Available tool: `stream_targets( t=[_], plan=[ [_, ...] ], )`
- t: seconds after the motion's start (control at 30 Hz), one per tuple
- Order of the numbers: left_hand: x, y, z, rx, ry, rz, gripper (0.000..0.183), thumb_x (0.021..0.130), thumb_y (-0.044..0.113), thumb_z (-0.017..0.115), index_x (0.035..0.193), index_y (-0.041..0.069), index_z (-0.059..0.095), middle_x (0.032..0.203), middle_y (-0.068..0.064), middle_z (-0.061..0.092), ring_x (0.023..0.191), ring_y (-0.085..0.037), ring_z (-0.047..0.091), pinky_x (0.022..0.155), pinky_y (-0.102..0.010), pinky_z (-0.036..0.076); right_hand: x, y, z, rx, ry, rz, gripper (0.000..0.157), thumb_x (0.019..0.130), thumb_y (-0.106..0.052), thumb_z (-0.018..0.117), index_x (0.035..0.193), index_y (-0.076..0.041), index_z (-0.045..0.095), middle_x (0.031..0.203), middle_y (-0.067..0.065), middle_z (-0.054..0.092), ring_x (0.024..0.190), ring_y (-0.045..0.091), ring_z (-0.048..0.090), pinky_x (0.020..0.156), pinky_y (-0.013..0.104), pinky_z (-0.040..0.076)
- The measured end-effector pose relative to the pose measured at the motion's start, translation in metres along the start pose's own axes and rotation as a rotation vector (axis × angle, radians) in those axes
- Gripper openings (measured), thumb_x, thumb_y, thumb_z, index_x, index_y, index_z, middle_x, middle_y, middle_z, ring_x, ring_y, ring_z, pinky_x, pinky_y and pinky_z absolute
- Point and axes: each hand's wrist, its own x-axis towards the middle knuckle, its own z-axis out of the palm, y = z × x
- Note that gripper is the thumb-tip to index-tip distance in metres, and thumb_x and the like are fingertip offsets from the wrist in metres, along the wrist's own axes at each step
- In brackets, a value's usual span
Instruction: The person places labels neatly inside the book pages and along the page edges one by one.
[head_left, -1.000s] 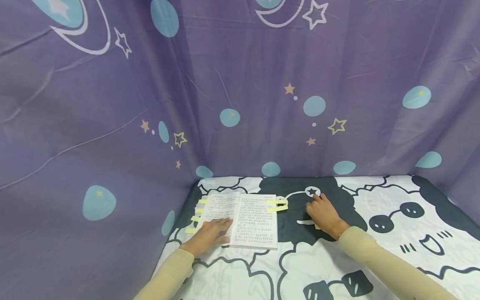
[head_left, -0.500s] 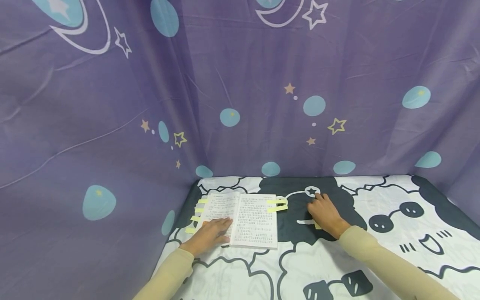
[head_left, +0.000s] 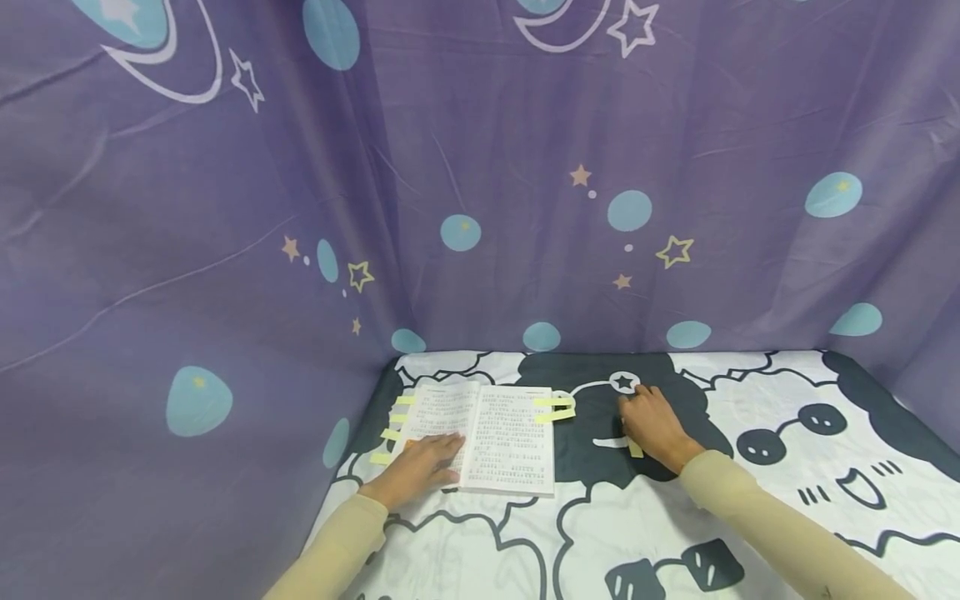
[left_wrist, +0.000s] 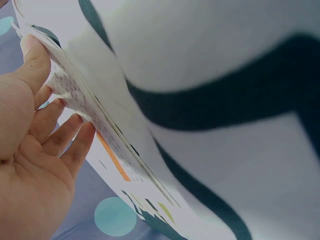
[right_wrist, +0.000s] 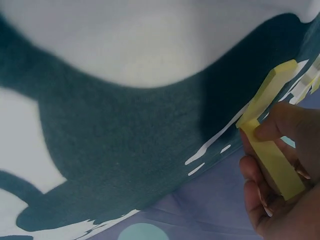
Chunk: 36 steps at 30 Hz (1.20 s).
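An open book (head_left: pixel 517 450) with printed pages lies on the patterned cloth. My left hand (head_left: pixel 420 471) rests on its left page with fingers spread and fairly straight, near an orange marker (left_wrist: pixel 114 157). To the right of the book, my right hand (head_left: pixel 656 429) holds a small pad of yellow sticky notes (right_wrist: pixel 280 170), the thumb pressed on its top end. A narrow yellow strip (right_wrist: pixel 270 92) sticks out at an angle from that end, past the thumb. The palm hides part of the pad. In the head view, a bit of yellow shows below this hand.
Several pale yellow tabs (head_left: pixel 390 434) stick out from the book's left edge. More yellow tabs (head_left: pixel 555 417) overhang its right edge. The cloth (head_left: pixel 450 558) has black and white cartoon shapes. A purple curtain (head_left: pixel 480 167) hangs behind and along the left side.
My right hand has shifted slightly to the right, and more of the yellow shows beneath it. The left hand and the book stay in place.
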Motion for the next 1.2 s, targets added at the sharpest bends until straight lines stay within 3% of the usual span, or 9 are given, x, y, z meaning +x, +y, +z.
stream_targets(
  t=[0.53,0.8,1.2],
  plan=[
    [-0.0006,0.0021,0.0000,0.005,-0.009,-0.014,0.067,0.097,0.033,0.068,0.152,0.001,0.048,0.157,-0.018,0.045,0.143,-0.041,0.043,0.119,-0.054,0.035,-0.0068,0.0040,-0.0038,0.136,0.040,0.039,0.021,0.069,0.007,0.073,0.069,-0.007,0.058,0.058,0.003,0.059,0.067,0.030,0.056,0.058,0.044,0.044],
    [-0.0006,0.0019,-0.0011,0.006,0.003,-0.007,0.065,0.097,0.032,0.068,0.151,0.001,0.048,0.157,-0.018,0.045,0.143,-0.041,0.043,0.119,-0.054,0.035,-0.0043,0.0099,-0.0060,0.214,0.073,0.041,0.021,0.067,0.005,0.075,0.068,-0.008,0.059,0.059,0.001,0.059,0.062,0.026,0.055,0.056,0.046,0.049],
    [-0.0004,0.0013,0.0007,0.003,-0.004,-0.023,0.066,0.097,0.033,0.068,0.152,0.001,0.047,0.158,-0.018,0.044,0.144,-0.040,0.042,0.119,-0.054,0.034,-0.0039,0.0094,-0.0076,0.243,0.046,0.072,0.027,0.074,0.003,0.081,0.074,-0.010,0.058,0.064,0.000,0.062,0.064,0.023,0.057,0.057,0.042,0.051]
  ],
)
